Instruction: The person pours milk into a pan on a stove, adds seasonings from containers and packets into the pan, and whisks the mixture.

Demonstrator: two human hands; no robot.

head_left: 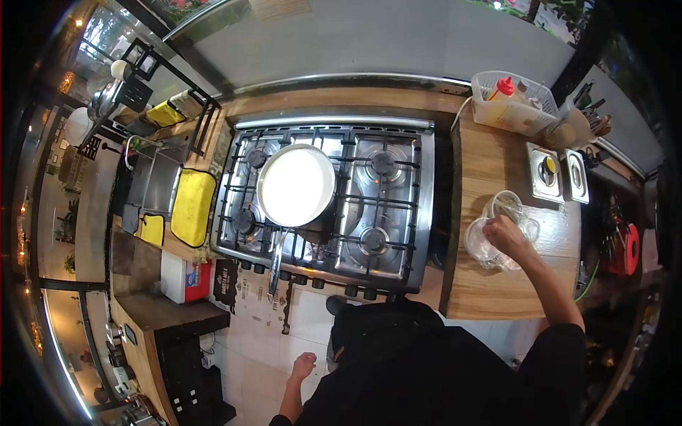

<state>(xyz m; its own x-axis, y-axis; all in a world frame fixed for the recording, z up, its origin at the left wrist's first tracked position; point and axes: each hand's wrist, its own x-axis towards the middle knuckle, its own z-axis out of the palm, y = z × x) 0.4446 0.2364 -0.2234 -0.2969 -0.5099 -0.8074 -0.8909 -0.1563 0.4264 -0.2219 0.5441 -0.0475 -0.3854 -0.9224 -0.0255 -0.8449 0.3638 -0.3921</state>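
My right hand is over a clear plastic container on the wooden counter at the right. Its fingers are closed in a pinch, and whatever is between them is hidden. Just behind it stands another clear tub with something pale inside. Low over the floor, away from any object, my left hand hangs with its fingers curled and nothing visible in them. A frying pan, its inside bright white, sits on the stove's left half with its handle pointing toward me.
The gas stove has black grates and front knobs. Yellow cloths lie left of it, near a sink. At the right stand a white basket with a red-capped bottle, a utensil container and lidded metal pans.
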